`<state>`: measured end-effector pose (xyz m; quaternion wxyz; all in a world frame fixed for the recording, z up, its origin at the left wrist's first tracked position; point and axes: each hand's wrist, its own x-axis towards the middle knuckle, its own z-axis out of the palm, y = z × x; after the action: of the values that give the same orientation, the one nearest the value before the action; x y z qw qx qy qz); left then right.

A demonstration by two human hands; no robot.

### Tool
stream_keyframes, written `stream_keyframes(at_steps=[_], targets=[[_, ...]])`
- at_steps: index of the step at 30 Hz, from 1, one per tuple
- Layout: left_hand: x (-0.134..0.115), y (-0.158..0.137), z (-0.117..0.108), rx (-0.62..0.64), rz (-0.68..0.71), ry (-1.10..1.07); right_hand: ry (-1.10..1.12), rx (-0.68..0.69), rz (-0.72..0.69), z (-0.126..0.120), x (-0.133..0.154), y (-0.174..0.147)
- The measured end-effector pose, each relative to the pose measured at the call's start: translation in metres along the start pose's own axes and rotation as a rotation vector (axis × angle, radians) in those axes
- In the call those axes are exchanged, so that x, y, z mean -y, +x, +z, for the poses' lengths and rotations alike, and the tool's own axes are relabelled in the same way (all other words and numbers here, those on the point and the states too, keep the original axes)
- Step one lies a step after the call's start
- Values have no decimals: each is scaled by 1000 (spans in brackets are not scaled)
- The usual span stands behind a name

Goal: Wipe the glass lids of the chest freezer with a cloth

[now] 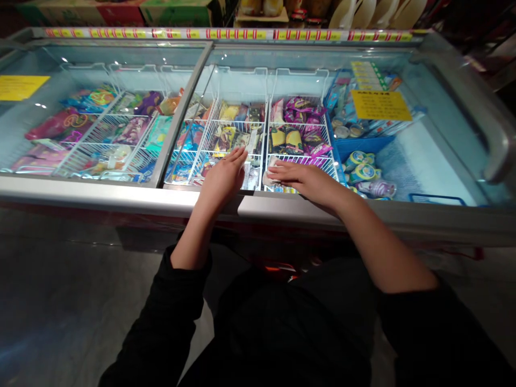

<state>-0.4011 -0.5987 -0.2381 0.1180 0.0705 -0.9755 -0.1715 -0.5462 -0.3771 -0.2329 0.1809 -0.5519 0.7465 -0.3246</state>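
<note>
My right hand (310, 181) presses a crumpled pale cloth (271, 176), perhaps a paper tissue, against the glass lid (298, 59) of a chest freezer. Its fingers point left and lie over the cloth. To the left, my left hand (224, 176) is over the same lid near the front rail (274, 207), with its fingers stretched out and nothing visible in it. Under the glass, white wire baskets (266, 129) hold wrapped ice creams, among them purple packets (302, 113) and yellow-and-black packets (294, 141).
A second glass panel meets this one at a metal frame bar (183, 115) on the left. Yellow signs (381, 105) are on the glass. A price-label strip (226, 34) runs along the back edge, with boxes (181, 13) and jars behind. A curved handle (502, 156) is at right.
</note>
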Motion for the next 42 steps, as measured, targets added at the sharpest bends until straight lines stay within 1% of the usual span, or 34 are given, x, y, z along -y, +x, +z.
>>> stream_keyframes(at_steps=[3,6,9,12,15,18,21,22,24,26,28,31,34,36,39,41,42], targets=[[0,0,0,8,-8,0,-15,-53,7,11,5,18],[0,0,-1,2,-6,-2,-28,-40,-14,21,14,26],[1,-1,0,-19,-6,-5,-40,9,-43,21,21,14],[1,-2,0,-36,-7,-7,-53,49,-59,13,22,-9],[1,-3,1,-55,-4,-3,-67,44,-33,3,17,-23],[1,-3,2,-57,-8,2,-91,-37,23,2,13,-18],[1,-3,1,-48,-18,-4,-116,-141,69,15,19,-2],[1,-2,1,-46,-21,-7,-116,-149,69,21,24,2],[0,-2,1,-44,-24,-6,-105,-124,37,32,34,3],[0,-2,0,-44,-24,0,-93,-95,-8,39,42,-5],[0,-2,0,-47,-26,1,-100,-103,-27,39,45,-20],[1,-3,1,-71,-28,-14,-146,-148,-19,32,42,-48],[2,-3,2,-100,-31,-28,-215,-226,-15,31,38,-69],[3,-4,2,-111,-27,-32,-262,-308,-5,38,38,-75],[3,-3,2,-129,-11,-31,-303,-436,23,58,45,-71],[3,-3,1,-136,0,-28,-300,-472,11,72,52,-66],[2,-3,1,-136,9,-26,-291,-461,-14,77,56,-65]])
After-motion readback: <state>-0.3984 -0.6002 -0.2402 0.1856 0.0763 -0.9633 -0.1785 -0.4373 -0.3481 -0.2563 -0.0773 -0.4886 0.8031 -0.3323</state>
